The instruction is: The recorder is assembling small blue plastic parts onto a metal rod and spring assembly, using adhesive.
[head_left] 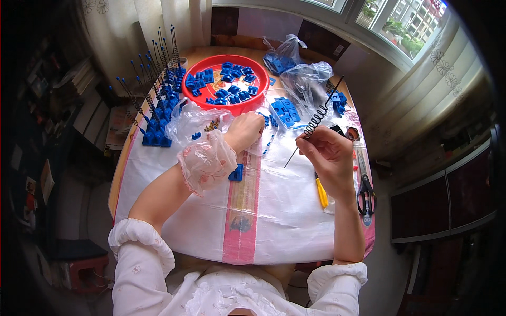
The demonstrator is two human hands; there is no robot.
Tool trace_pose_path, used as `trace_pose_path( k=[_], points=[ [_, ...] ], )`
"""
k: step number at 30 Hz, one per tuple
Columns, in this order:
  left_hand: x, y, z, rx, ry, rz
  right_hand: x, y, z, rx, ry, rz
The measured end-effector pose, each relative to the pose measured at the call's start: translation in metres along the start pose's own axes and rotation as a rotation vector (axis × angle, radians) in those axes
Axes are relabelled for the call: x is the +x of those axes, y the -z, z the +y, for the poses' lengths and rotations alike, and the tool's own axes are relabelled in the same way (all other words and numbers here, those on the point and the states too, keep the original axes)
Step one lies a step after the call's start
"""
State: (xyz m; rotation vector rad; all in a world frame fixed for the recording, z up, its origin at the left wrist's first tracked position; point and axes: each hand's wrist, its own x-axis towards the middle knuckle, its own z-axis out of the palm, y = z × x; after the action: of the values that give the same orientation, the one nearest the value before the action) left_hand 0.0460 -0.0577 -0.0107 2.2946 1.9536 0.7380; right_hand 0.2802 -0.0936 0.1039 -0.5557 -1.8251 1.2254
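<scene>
My right hand (pixel 331 155) pinches a thin black spring wire (pixel 317 120), coiled in its middle with straight ends, held tilted above the table. My left hand (pixel 246 131) is curled with fingertips down by a clear container of small blue parts (pixel 271 120). What its fingers hold, if anything, is hidden. A lacy pink cuff circles that wrist. Just left of this hand, brass-coloured pieces (pixel 212 125) lie by a clear plastic bag (pixel 182 124). Below the wrist is a blue plastic block (pixel 236 173). Tiny blue caps (pixel 268 145) lie between my hands.
A red basin (pixel 262 73) with several blue parts stands at the back. Blue bases with upright springs (pixel 157 131) crowd the left edge. A clear tray (pixel 303 125) holds flat blue pieces. Black scissors (pixel 365 197) and a yellow-handled tool (pixel 321 194) lie at the right.
</scene>
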Motion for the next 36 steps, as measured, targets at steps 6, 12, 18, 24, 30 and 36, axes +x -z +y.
trace_pose_path(
  k=[6, 12, 18, 24, 30, 36],
  points=[
    [-0.005, -0.004, -0.008, 0.003, 0.013, -0.036, 0.001, 0.000, 0.001, -0.022, -0.013, -0.003],
    [-0.004, 0.003, -0.007, -0.048, -0.034, -0.006, 0.001, 0.000, 0.003, -0.012, -0.017, -0.008],
    [-0.022, 0.055, 0.021, -0.336, -0.063, 0.045, 0.002, 0.003, 0.005, 0.003, 0.004, 0.003],
    [-0.103, 0.088, 0.057, -0.834, 0.117, -0.182, 0.004, 0.000, 0.007, 0.128, -0.061, 0.034],
    [-0.152, 0.053, 0.071, -1.412, 0.247, -0.493, 0.005, 0.001, 0.012, 0.157, -0.103, 0.061],
    [-0.149, 0.038, 0.082, -1.272, 0.252, -0.527, -0.006, -0.007, 0.011, 0.117, -0.084, 0.139]
  ],
)
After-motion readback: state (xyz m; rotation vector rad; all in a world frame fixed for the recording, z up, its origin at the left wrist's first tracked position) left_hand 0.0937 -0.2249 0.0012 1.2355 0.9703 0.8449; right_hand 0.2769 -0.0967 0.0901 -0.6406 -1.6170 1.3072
